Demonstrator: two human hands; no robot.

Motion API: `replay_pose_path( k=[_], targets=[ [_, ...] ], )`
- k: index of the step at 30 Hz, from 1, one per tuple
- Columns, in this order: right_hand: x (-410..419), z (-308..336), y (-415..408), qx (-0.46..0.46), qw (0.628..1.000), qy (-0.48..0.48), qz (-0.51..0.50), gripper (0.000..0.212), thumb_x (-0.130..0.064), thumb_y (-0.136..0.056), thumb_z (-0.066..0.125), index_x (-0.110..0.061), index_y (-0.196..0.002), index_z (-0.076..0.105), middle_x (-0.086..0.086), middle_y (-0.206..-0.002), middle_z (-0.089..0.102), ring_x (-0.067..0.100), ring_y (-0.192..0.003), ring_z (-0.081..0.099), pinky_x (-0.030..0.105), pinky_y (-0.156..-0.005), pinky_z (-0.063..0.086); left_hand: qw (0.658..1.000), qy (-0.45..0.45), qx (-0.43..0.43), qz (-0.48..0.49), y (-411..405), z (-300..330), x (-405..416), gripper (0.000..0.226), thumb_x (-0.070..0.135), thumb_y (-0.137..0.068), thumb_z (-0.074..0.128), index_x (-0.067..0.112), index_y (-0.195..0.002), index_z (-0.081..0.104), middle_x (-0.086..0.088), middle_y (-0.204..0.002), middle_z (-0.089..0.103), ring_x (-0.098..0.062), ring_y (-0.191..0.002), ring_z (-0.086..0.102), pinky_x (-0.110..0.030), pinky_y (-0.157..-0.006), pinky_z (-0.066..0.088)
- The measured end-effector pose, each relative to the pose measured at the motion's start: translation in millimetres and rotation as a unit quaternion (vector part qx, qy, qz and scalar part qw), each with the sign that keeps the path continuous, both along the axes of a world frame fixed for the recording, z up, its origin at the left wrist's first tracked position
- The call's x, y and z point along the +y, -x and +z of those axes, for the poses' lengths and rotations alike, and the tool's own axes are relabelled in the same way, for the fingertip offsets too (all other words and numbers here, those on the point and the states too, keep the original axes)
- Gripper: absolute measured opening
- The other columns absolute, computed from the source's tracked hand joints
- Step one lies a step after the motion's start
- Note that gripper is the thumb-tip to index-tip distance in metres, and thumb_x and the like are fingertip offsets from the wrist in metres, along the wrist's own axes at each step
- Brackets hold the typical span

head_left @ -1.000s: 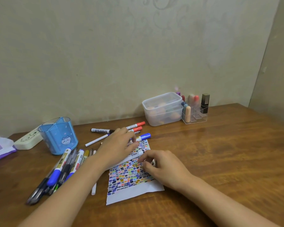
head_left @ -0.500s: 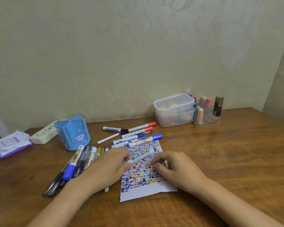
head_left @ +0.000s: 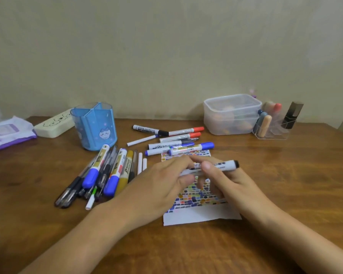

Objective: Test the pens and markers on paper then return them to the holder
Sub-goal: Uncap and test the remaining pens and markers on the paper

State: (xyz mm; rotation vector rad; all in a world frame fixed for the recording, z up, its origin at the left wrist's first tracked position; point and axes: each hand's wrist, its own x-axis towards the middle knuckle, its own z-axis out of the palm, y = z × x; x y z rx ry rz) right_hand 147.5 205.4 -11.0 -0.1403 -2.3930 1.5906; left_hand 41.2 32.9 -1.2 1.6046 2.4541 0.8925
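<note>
Both hands hold one white marker with a black cap just above the paper, which is covered in coloured test strokes. My left hand pinches the marker's left end. My right hand grips its middle, thumb on top, cap pointing right. The blue holder stands at the back left, and nothing shows above its rim. A pile of pens and markers lies in front of it. More markers, with red, blue and black caps, lie behind the paper.
A clear lidded box and a clear organiser with cosmetics stand at the back right by the wall. A cream case and a purple wipes pack lie at the back left. Bare wood stretches to the right.
The hands have lifted the black-capped marker off the paper, and the right hand now grips its middle. The camera view has shifted to the left.
</note>
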Motion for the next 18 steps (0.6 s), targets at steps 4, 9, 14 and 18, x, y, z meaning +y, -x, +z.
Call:
replay_pose_path(
  k=[4,9,14,18],
  targets=[
    [-6,-3,2,0.002,0.998,0.065,-0.007,0.062,-0.061,-0.094,0.055,-0.003,-0.109,0.071,0.009,-0.067,0.042,0.016,-0.06,0.037,0.015,-0.052,0.035,0.999,-0.009,-0.002,-0.039,2,-2,0,0.032,0.045,-0.104,0.038,0.048,-0.136,0.039,0.014,-0.126,0.062,-0.009,-0.111,0.058,-0.038,-0.088,0.05],
    [-5,-10,-1,0.004,0.997,0.071,0.0,0.058,-0.069,-0.08,0.056,-0.02,-0.103,0.077,0.005,-0.063,0.055,0.013,-0.061,0.051,0.027,-0.063,0.042,0.997,0.002,-0.043,-0.068,8,2,-2,0.031,0.042,-0.103,0.044,0.047,-0.133,0.048,0.023,-0.131,0.059,0.007,-0.107,0.056,-0.02,-0.092,0.044],
    [0,-18,13,-0.03,0.996,0.079,0.028,0.077,-0.084,-0.075,0.057,-0.023,-0.12,0.071,0.001,-0.077,0.067,0.018,-0.067,0.059,0.035,-0.068,0.046,0.993,0.001,-0.086,-0.083,10,6,-5,0.026,0.037,-0.103,0.049,0.037,-0.128,0.057,0.023,-0.133,0.058,0.002,-0.122,0.053,-0.027,-0.103,0.041],
    [2,-21,12,-0.022,0.994,0.097,0.049,0.068,-0.076,-0.078,0.06,-0.03,-0.127,0.068,0.002,-0.078,0.067,0.017,-0.067,0.059,0.029,-0.065,0.048,0.992,0.01,-0.095,-0.088,9,8,-5,0.027,0.038,-0.103,0.048,0.037,-0.128,0.057,0.027,-0.121,0.061,0.005,-0.117,0.054,-0.024,-0.101,0.041]
  ],
)
